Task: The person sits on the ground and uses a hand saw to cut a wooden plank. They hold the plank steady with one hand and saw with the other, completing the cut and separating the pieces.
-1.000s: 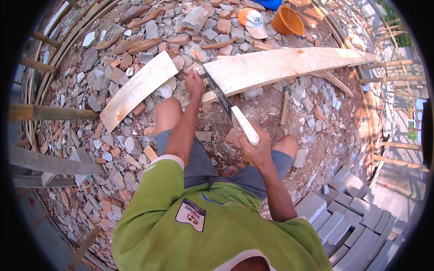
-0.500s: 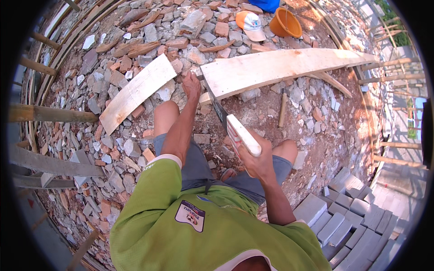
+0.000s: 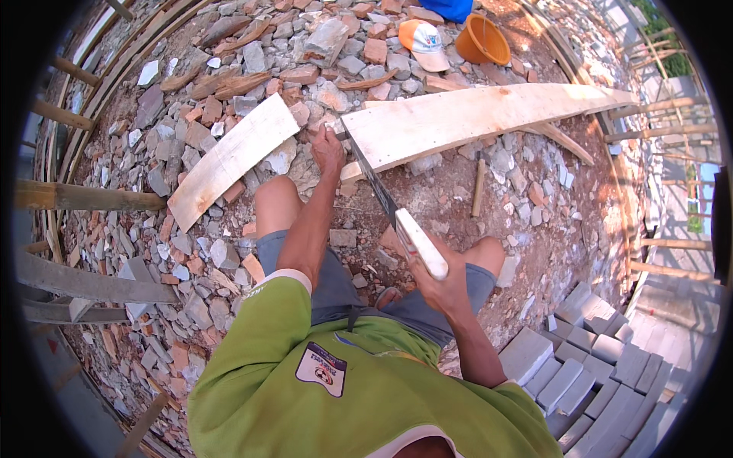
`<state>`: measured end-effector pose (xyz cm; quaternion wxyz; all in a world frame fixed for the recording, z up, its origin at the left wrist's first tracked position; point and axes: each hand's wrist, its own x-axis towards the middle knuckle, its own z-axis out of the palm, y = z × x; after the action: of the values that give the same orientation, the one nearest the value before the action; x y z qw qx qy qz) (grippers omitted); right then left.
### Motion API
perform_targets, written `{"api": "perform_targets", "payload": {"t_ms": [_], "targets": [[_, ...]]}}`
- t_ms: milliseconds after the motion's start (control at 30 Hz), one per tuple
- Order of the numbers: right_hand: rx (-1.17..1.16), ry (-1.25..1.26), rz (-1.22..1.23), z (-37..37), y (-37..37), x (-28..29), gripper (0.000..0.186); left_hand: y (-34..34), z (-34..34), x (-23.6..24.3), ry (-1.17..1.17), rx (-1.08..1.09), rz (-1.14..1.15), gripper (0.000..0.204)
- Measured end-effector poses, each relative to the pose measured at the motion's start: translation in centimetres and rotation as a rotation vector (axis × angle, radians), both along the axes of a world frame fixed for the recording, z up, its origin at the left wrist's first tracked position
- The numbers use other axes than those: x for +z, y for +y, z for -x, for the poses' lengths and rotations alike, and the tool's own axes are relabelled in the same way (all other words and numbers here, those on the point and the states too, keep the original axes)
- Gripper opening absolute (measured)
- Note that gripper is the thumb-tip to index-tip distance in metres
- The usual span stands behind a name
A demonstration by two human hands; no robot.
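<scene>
My right hand (image 3: 437,271) grips the white handle of a hand saw (image 3: 379,188), whose dark blade slants up to the near-left end of a long pale board (image 3: 473,118). My left hand (image 3: 328,151) is closed beside the blade's far end; what its fingers hold there is too small to make out. A shorter pale plank (image 3: 233,160) lies to the left on the rubble. A wooden-handled tool (image 3: 478,191) lies below the long board, its head hard to make out.
Broken brick and concrete (image 3: 198,301) cover the ground. An orange-and-white cap (image 3: 422,46), an orange bucket (image 3: 482,38) and a blue item (image 3: 447,8) lie beyond the boards. Grey blocks (image 3: 580,366) are stacked at lower right. Bamboo poles (image 3: 69,195) edge both sides.
The saw's handle and my right hand first shifted toward my body and are now slightly further down and right. My left hand stays by the blade's far end.
</scene>
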<state>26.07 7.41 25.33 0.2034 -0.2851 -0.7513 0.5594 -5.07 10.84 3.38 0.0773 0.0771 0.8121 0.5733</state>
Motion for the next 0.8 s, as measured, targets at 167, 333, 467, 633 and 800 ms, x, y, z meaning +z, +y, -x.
{"api": "perform_targets", "payload": {"t_ms": [167, 333, 467, 633, 800], "targets": [[0.054, -0.200, -0.158, 15.7, 4.8, -4.3, 0.034, -0.8, -0.2, -0.8, 0.047, -0.025, -0.005, 0.032], [-0.011, -0.108, 0.002, 2.3, -0.2, -1.6, 0.041, -1.2, -0.9, -1.2, 0.028, 0.050, 0.041, 0.031], [-0.043, -0.080, 0.062, -2.7, -2.3, 3.3, 0.046, -1.0, -0.3, -1.6, 0.066, 0.039, 0.025, 0.039], [0.258, -0.149, 0.031, 5.7, 1.6, 6.4, 0.040, 0.7, -1.2, -2.0, 0.094, -0.040, 0.043, 0.036], [-0.024, -0.025, 0.111, -2.8, -0.6, 2.8, 0.047, -1.4, -0.9, -2.2, 0.163, 0.069, -0.043, 0.038]]}}
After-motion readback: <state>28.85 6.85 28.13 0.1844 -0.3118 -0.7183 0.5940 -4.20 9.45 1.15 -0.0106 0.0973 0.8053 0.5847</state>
